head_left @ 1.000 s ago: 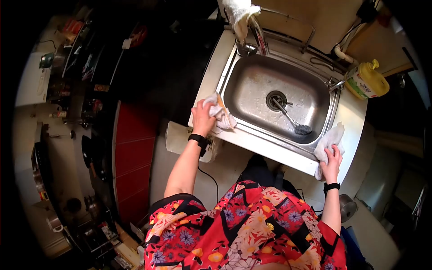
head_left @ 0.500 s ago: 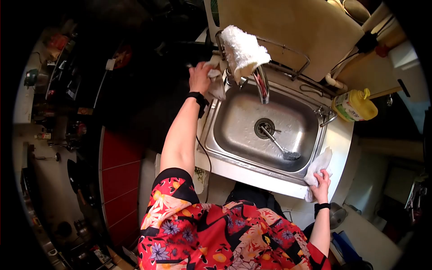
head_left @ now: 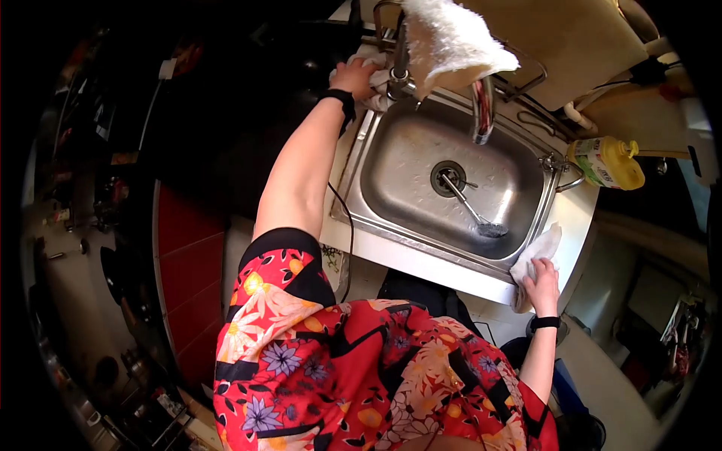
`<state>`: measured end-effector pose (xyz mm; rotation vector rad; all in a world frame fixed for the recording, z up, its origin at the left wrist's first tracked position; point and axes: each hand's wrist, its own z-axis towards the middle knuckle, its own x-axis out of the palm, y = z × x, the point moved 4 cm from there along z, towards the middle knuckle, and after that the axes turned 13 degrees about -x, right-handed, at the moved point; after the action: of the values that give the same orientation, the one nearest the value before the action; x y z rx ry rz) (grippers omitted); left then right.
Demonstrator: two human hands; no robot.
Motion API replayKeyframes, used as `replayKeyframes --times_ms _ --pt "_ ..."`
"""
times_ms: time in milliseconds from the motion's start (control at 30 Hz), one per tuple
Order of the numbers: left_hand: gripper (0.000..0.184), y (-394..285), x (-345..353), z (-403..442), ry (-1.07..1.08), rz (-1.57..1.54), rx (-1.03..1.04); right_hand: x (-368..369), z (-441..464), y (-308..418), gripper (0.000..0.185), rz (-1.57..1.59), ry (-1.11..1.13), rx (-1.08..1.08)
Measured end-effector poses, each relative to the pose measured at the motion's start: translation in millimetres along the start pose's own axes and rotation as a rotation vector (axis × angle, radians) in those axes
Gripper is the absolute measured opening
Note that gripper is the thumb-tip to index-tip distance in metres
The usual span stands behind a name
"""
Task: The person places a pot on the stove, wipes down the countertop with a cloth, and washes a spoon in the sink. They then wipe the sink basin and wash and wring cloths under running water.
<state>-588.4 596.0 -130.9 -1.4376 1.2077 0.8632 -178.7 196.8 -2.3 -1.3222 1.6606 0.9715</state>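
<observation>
Person's left hand (LH) (head_left: 355, 79) at approx. 10–11 o'clock of sink ctr., set on bunched white, pink-tinged cloth (head_left: 376, 102) at the far-left corner of the white countertop (head_left: 421, 261), arm extended fwd.; fingertips partly lost in folds & shadow, so cannot tell whether LH fingers are pinching or lie flat. Right hand (RH) (head_left: 541, 284) at approx. 5 o'clock, near-right corner: fingers bent, slightly apart, gripping thin whitish-grey cloth (head_left: 543, 244), which lies on the counter w/ its lower end hanging over the front edge. Black wristband on each wrist. Between hands: rectangular stainless-steel sink (head_left: 402, 143), wet w/ scattered drops. In basin, round dark drain (head_left: 436, 179) near ctr.; metal-handled brush w/ dark grey head (head_left: 468, 206) lies w/ handle over drain, head twd. 5 o'clock. Curved chrome faucet (head_left: 483, 113) stands w/ base at 11 o'clock, just beside LH, spout end at 1 o'clock; fluffy white towel (head_left: 455, 41) draped over it. Small chrome tap (head_left: 553, 161) at 3 o'clock on the rim; beyond it, same heading, yellow plastic pump bottle w/ printed label (head_left: 613, 164). Person's red floral garment (head_left: 346, 376) fills the 6 o'clock side.
</observation>
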Motion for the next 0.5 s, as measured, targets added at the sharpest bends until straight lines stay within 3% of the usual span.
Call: replayKeyframes --times_ms 33,100,133,200,267,333,500 --pt "0.064 6 3 -15 -0.017 -0.042 -0.014 -8 3 13 0.048 0.001 0.004 -0.008" --pt "0.065 9 -7 -63 0.003 -0.069 -0.015 -25 15 47 0.045 0.22 -0.107 -0.28" --pt "0.065 14 -7 -82 0.02 -0.057 -0.016 -30 22 63 0.045 0.222 -0.109 -0.281" --pt "0.062 30 3 -124 -0.097 -0.104 0.083 -45 34 94 0.045 0.503 -0.064 -0.407" --pt "0.066 32 -2 -170 -0.044 -0.158 0.042 -49 54 106 0.046 0.581 -0.081 -0.438" --pt "0.066 43 3 -212 -0.065 -0.193 0.005 -43 80 108 0.045 0.395 -0.238 -0.594" --pt "0.06 56 16 -290 -0.064 -0.206 -0.14 -29 164 100 0.047 0.494 -0.451 -0.508"
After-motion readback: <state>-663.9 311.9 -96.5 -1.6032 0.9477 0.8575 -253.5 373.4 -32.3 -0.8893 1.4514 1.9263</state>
